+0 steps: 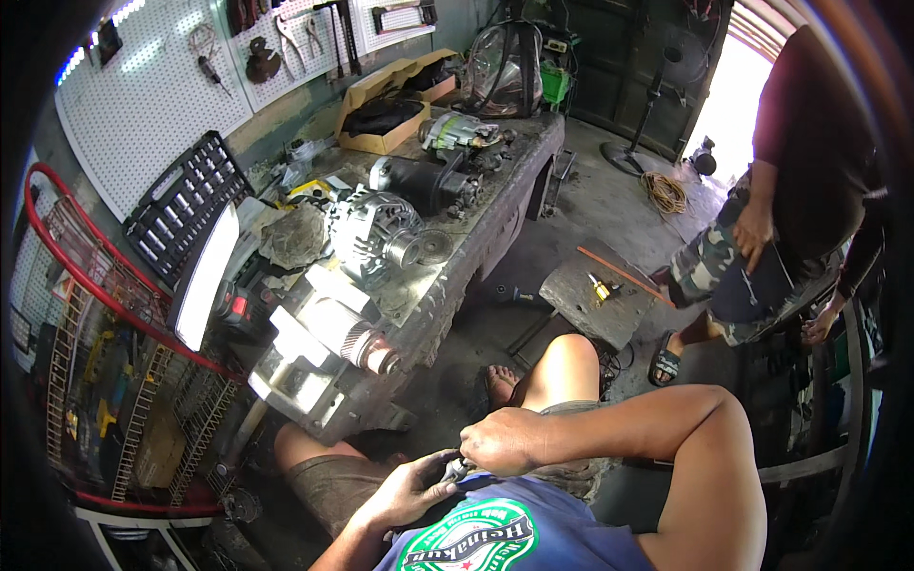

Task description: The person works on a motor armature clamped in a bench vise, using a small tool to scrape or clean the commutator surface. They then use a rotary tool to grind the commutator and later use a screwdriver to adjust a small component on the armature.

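Low in front of my blue shirt, my left hand (411, 489) is closed around a small grey metal part (457, 469), its thumb and fingers pinching it. My right hand (502, 442) is curled into a fist at the part's upper right, with the fingertips turned down against it. What the right fingers grip is hidden behind the knuckles. Beyond my hands, at the bench's near end, a motor armature (343, 333) with a copper-coloured end rests on a vise (300, 376). Further along sit a silver alternator (373, 231) and a black starter motor (419, 183).
The worn workbench (481, 247) runs away to the upper right. A red-framed wire rack (119, 324) stands at left, beside an upright socket case (186, 198). A low stool (605, 303) carries a yellow-handled tool (599, 288). At right, another person (809, 143) stands close by.
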### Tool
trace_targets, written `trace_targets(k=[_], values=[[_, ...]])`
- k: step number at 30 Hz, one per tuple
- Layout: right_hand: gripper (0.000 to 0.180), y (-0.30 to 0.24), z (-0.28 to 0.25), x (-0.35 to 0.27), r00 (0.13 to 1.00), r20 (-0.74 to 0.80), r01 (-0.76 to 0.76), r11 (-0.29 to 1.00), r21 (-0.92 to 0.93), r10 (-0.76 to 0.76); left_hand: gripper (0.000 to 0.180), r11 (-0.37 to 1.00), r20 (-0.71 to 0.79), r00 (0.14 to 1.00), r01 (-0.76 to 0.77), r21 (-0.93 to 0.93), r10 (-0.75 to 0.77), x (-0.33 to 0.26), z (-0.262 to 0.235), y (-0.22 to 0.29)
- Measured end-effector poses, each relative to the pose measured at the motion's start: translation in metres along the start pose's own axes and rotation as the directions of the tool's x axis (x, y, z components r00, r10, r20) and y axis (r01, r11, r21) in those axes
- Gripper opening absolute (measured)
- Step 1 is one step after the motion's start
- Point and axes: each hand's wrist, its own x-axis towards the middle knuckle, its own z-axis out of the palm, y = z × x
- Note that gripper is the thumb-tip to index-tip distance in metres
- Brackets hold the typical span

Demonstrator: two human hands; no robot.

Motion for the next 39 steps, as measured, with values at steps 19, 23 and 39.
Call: trace_targets(k=[19, 23, 39], values=[[0.029, 0.089, -0.011, -0.082, 0.739, -0.483, -0.285, 0.868, 0.407, 0.470, 0.060, 0.989, -0.233, 0.969, -0.044, 0.145, 0.077, 0.030, -0.012, 0.034], [0.030, 0.101, 0.021, -0.100, 0.578, -0.548, -0.199, 0.755, 0.625, 0.605, 0.058, 0.892, -0.297, 0.915, -0.124, 0.435, 0.272, 0.088, -0.015, 0.082], [0.033, 0.103, 0.090, -0.151, 0.439, -0.317, 0.242, 0.229, 0.943, 0.841, 0.056, 0.668, -0.199, 0.907, -0.111, 0.736, 0.371, 0.516, 0.082, 0.187]])
